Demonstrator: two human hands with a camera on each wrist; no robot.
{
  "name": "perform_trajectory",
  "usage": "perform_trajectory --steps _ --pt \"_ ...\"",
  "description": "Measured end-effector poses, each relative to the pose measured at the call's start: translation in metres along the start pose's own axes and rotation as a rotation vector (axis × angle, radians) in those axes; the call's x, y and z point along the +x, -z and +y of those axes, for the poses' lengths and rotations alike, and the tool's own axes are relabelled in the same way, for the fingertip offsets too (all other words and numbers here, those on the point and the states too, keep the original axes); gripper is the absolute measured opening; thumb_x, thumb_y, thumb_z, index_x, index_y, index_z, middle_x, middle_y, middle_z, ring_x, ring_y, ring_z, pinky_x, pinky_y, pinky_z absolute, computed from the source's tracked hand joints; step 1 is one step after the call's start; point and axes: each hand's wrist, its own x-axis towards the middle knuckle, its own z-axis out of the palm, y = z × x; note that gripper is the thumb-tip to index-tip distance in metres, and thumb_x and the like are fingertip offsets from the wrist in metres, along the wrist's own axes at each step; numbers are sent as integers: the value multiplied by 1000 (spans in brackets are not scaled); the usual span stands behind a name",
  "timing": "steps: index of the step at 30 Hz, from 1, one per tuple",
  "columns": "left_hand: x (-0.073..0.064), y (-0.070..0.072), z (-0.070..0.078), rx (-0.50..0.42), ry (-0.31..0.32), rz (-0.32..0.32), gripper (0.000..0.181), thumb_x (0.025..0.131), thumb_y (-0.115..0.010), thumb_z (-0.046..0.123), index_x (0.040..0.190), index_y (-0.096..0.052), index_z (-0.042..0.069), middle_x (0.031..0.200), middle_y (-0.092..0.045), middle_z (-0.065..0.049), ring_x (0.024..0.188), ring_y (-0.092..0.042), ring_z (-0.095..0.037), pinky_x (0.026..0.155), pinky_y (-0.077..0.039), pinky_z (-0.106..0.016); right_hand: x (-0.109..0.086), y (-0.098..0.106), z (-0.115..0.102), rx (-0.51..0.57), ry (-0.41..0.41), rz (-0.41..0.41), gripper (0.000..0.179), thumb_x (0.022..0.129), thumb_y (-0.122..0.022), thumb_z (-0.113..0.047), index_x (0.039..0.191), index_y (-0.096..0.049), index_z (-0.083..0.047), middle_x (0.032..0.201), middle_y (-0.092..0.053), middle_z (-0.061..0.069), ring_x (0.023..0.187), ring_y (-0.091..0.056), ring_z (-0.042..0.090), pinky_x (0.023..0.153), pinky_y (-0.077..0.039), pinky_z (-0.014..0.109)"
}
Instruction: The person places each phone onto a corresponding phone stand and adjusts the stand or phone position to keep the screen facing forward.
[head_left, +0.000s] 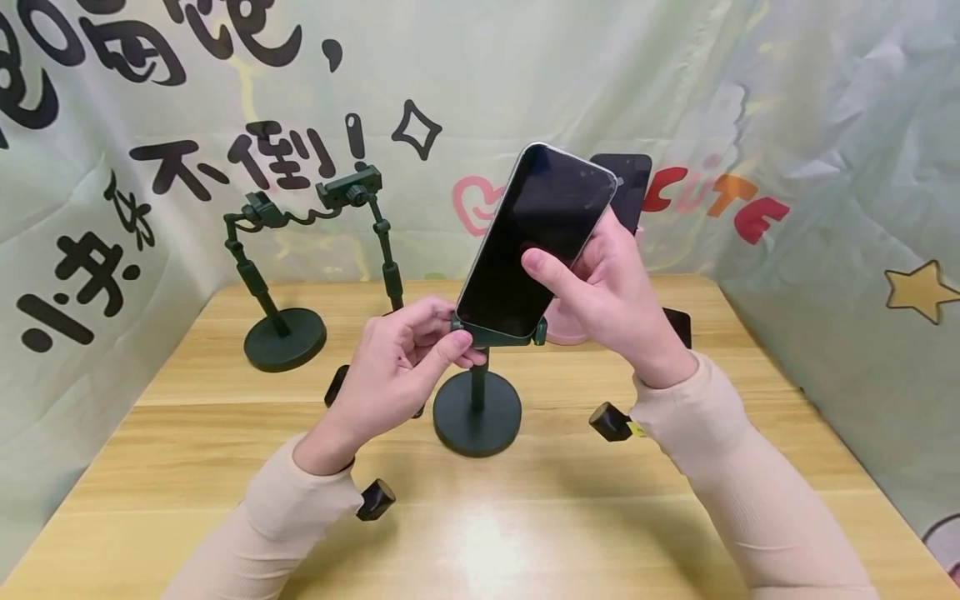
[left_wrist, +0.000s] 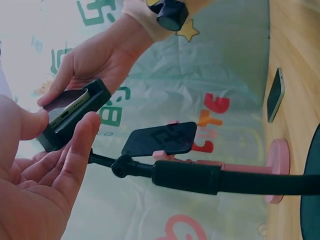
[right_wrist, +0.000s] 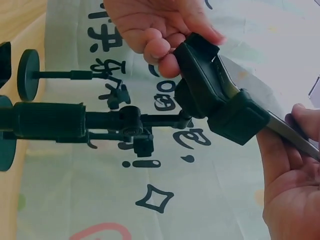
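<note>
In the head view, my right hand [head_left: 618, 300] grips a black-screened smartphone [head_left: 517, 217] by its right edge, thumb across the screen. The phone is tilted, its lower end between the arms of a dark green phone holder clamp [head_left: 501, 339]. My left hand [head_left: 390, 367] pinches the left end of that clamp between thumb and fingers. Below it, the stand's post rises from a round base [head_left: 477, 421] on the table. The left wrist view shows the phone's bottom edge [left_wrist: 67, 112], with its charging port, lying in the clamp.
Two more dark green stands are at the back left, one with a round base [head_left: 285, 340]. Behind my right hand, a pink stand [head_left: 566, 325] holds another phone [head_left: 630, 175]. A further phone [head_left: 678, 325] lies at the right. A printed cloth [head_left: 600, 75] hangs behind the wooden table [head_left: 525, 517].
</note>
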Motion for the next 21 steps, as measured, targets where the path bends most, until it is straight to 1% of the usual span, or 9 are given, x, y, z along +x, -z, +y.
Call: perform_trajectory --steps 1,2,3,5,8,10,12,17,21 --pt "0 -1 -1 -5 -4 8 10 102 -70 1 113 -69 0 95 -83 -10 82 -81 -19 75 -67 -32 0 1 0 -5 -3 -4 45 101 -66 6 142 -53 -8 122 -75 7 88 -78 19 81 -67 31" --pt "0 -1 -1 -9 -7 14 11 102 -69 0 113 -69 0 95 -83 -11 82 -81 -19 76 -67 -32 0 1 0 -11 -5 -10 46 101 -66 6 142 -52 -8 121 -75 7 77 -75 18 73 -66 28" --pt "0 -2 -2 -15 -10 19 10 102 -69 0 112 -69 -1 95 -83 -11 82 -82 -19 77 -67 -34 -1 1 -1 -8 -10 -18 47 101 -66 6 143 -51 -8 120 -75 8 66 -70 17 64 -62 25" --pt "0 -2 -2 -29 -10 25 11 102 -69 -1 113 -69 -1 95 -83 -13 83 -82 -17 78 -68 -35 -1 2 -1 -13 -19 -29 47 101 -66 6 144 -50 -7 119 -74 8 53 -59 15 51 -54 24" --pt "0 -3 -3 -46 -8 29 12 102 -68 -1 114 -69 -2 97 -83 -14 83 -82 -16 79 -68 -36 0 4 -2 -19 -29 -48 48 100 -66 7 144 -50 -5 120 -74 8 59 -65 14 57 -58 24" --pt "0 -3 -3 -53 -6 29 12 103 -68 -1 115 -69 -2 98 -83 -15 83 -82 -18 79 -68 -35 1 5 -2 -28 -30 -61 49 100 -67 7 145 -50 -5 122 -74 8 78 -75 17 72 -64 27" --pt "1 -4 -3 -55 -5 28 12 103 -68 -1 115 -70 -1 98 -83 -15 84 -82 -20 79 -68 -35 2 7 -3 -33 -27 -75 50 99 -67 7 145 -50 -4 124 -74 9 96 -79 19 86 -66 31" --pt "0 -4 -3 -56 -10 27 13 102 -69 -1 115 -70 -2 99 -83 -15 84 -82 -18 79 -68 -34 5 8 -3 -46 -24 -116 51 99 -69 6 145 -49 -2 125 -74 9 102 -79 21 91 -65 33" --pt "1 -4 -2 -66 -15 29 13 102 -69 -2 114 -70 -2 98 -83 -16 83 -82 -21 79 -68 -35 7 10 -4 -53 -60 -155 52 98 -71 6 145 -49 -1 121 -76 8 103 -80 21 91 -66 34"
